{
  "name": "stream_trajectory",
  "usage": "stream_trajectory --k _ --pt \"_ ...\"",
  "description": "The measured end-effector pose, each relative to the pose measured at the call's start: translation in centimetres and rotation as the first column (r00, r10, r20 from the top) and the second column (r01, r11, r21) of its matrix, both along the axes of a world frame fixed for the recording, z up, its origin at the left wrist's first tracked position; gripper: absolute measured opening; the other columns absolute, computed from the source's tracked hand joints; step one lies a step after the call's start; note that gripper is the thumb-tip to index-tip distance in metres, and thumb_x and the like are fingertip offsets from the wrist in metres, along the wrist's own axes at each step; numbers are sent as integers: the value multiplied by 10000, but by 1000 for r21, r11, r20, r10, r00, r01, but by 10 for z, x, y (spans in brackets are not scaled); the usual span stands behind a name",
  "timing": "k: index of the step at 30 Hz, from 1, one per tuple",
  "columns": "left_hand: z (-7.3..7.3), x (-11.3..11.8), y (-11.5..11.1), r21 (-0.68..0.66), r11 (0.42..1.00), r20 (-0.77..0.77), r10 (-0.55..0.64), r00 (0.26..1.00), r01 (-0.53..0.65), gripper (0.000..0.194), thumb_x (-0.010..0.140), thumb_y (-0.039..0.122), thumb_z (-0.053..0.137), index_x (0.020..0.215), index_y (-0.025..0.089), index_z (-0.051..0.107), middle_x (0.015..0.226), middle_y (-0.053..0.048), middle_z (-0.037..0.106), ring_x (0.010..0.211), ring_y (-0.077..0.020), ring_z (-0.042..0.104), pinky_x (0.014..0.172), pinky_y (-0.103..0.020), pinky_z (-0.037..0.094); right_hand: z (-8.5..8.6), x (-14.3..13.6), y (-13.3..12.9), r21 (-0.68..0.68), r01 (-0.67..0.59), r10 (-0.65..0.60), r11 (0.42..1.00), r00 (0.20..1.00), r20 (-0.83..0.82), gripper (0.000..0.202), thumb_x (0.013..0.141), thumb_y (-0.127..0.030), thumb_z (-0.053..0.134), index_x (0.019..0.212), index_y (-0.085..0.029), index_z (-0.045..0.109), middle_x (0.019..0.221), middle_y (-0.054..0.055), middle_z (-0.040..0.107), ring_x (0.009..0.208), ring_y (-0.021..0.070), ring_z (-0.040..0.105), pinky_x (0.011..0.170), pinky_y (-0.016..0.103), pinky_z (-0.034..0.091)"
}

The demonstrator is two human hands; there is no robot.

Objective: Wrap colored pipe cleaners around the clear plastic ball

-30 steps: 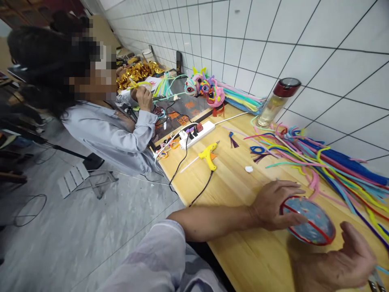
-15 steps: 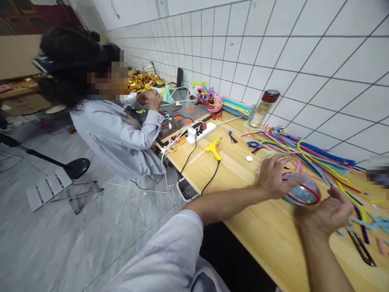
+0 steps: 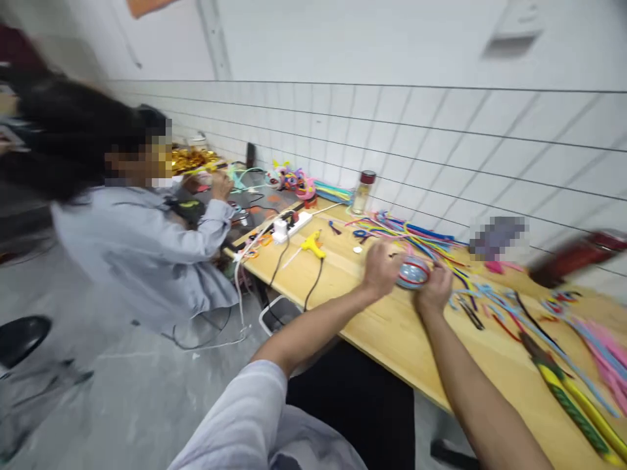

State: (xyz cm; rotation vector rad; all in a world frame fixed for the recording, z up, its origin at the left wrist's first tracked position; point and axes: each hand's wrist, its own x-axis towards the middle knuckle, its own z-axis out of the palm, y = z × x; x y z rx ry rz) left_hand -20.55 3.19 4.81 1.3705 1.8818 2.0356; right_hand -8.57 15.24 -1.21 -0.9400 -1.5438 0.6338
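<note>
A clear, rounded object with a red band and light-blue strips (image 3: 413, 273) is between my hands, over the wooden table (image 3: 372, 320). My left hand (image 3: 382, 269) is at its left side, fingers curled, with a small dark bit near the fingertips. On its right side, the curled fingers of my right hand (image 3: 435, 287) touch the edge. Both hands look closed round the object's sides, though motion blur softens the fingers. Colourful fuzzy stems (image 3: 416, 234) lie behind my hands.
A yellow glue gun (image 3: 313, 244), a white power strip (image 3: 300, 224) and a lidded glass bottle (image 3: 363, 193) are to the left. Green-yellow pliers (image 3: 563, 391) and small scissors (image 3: 471, 313) lie right. A person in a light shirt (image 3: 142, 235) sits at far left.
The view has swung right, bringing the pliers and a dark red cylinder into sight. My left hand's fingers have drawn together; both hands remain at the clear object.
</note>
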Motion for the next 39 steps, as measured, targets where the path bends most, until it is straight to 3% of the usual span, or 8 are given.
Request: stream_trajectory --k 2,5,9,14,19,26,34,39 --pt "-11 -9 3 -87 994 183 84 980 -69 393 1053 419 508 1314 142 607 1414 -197 654 1408 -276 563 1261 -448 381 -3 -2 2 -38 -13 11 999 998 -60 612 976 -677 386 1190 -168 649 1230 158 691 1215 306 630 1125 515 444" --pt "-24 -18 14 -151 988 254 74 964 -36 344 1088 399 429 1235 149 613 1356 -182 659 1348 -265 577 1218 -433 402 -4 -1 2 -93 -40 28 995 992 -126 617 982 -697 396 1194 -180 658 1248 141 702 1231 287 628 1136 490 439" --pt "-29 -24 41 -180 984 320 54 946 5 374 1106 437 352 1073 182 625 1171 -123 702 1162 -244 637 1113 -420 478 0 3 -2 -128 -62 40 990 985 -170 645 985 -741 395 1190 -191 663 1240 126 715 1214 275 638 1136 482 442" --pt "-42 -26 63 -136 990 356 22 934 29 516 1099 589 303 1251 208 615 1325 -114 672 1270 -221 627 1146 -386 471 -3 10 -5 -160 -81 44 984 974 -221 643 1005 -742 414 1229 -196 669 1293 126 704 1233 273 645 1126 483 461" --pt "-62 -20 53 -90 995 245 -10 970 33 629 1081 672 295 1400 203 567 1439 -141 622 1342 -243 611 1177 -428 479 -4 12 -13 -185 -93 50 978 974 -223 626 1039 -718 400 1277 -208 674 1333 128 698 1262 280 648 1137 504 471" --pt "-60 -14 37 -78 989 112 -119 987 128 674 1043 743 325 1426 237 552 1473 -146 593 1364 -294 599 1169 -499 490 6 8 -18 -231 -77 21 970 971 -237 626 1030 -736 398 1255 -221 675 1313 126 707 1257 290 658 1135 526 484" --pt "-65 -17 45 -98 988 142 -109 984 123 723 995 797 432 1453 244 511 1490 -147 543 1336 -278 596 1150 -445 501 -8 6 -4 -260 -146 55 955 943 -329 509 1042 -672 444 1209 -239 652 1274 84 716 1181 242 676 1093 471 524" --pt "-55 -15 44 -70 990 -30 -125 992 123 791 967 842 427 1500 263 512 1539 -149 514 1380 -293 557 1193 -474 464 -13 -1 2 -239 -160 57 958 921 -385 462 978 -621 580 1219 -234 659 1311 98 724 1234 260 663 1135 470 494"
